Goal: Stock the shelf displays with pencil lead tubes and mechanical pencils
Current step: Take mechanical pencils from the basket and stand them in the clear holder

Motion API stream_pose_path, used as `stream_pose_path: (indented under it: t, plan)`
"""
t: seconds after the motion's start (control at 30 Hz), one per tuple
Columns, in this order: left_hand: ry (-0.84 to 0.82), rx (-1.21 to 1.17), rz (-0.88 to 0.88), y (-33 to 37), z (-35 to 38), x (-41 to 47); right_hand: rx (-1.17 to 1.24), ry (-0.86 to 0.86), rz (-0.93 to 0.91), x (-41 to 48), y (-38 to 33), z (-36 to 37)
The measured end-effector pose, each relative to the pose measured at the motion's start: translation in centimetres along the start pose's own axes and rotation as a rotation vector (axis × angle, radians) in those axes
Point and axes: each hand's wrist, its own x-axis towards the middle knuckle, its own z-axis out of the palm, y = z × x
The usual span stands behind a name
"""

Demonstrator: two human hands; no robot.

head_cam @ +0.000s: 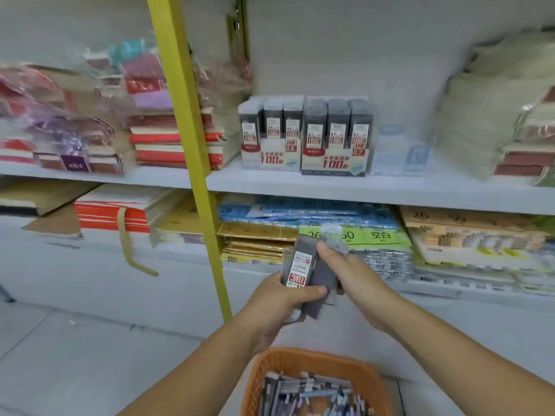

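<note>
Both hands are held up in front of the lower shelves, touching. The left hand (pixel 280 298) has its fingers (pixel 312 291) clasped round a labelled lead tube (pixel 300 265), and the right hand (pixel 351 274) grips a plain grey tube (pixel 322 279) just beside it. Below them is an orange basket (pixel 270 370) with more stock. Two display boxes (pixel 333 163) of tubes stand on the shelf (pixel 330 186) above.
</note>
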Motion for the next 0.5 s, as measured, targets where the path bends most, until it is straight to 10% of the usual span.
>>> stream_pose_path:
  t: [0.5]
  plan:
    - [0.056, -0.206, 0.150, 5.8, -0.6, 2.0, 0.036, 0.001, -0.291, 2.3, -7.5, -4.5]
